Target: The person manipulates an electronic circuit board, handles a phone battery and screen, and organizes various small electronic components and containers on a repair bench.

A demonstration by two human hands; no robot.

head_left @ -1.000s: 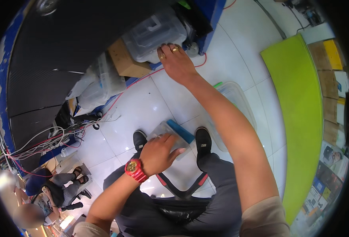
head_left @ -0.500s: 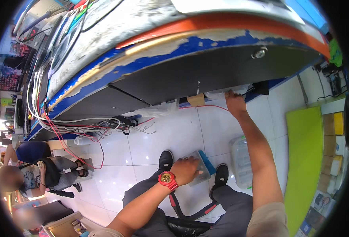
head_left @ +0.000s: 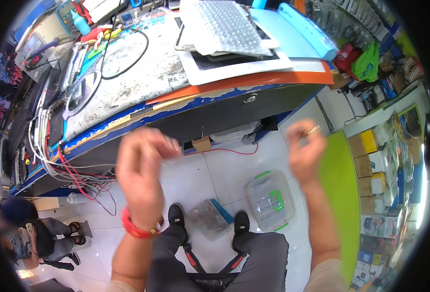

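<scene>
My left hand (head_left: 144, 158), with a red watch at the wrist, is raised in front of the worktable's dark front panel. Its fingers are half bent and smeared by motion, so a grip cannot be made out. Over the floor on the right, my right hand (head_left: 306, 151) has its fingers loosely curled, with a gap to the thumb and nothing visible between them. A gold ring is on one finger. Below, a clear plastic box with green clips (head_left: 256, 207) rests on the tiles. Between my shoes stands a clear container (head_left: 207, 219) with a blue side and small items inside.
The worktable (head_left: 142, 73) carries tablets under bubble wrap (head_left: 227, 29), a blue folder-like case (head_left: 298, 34), cables and tools. Loose cables (head_left: 74, 168) hang at its left end. A lime-green bench top (head_left: 341, 185) lies right, beside shelves of boxes. A seated person (head_left: 44, 233) is far left.
My right hand has left the underside of the table and come up. My left hand has risen from above the floor container. The view has tilted up, showing more tabletop.
</scene>
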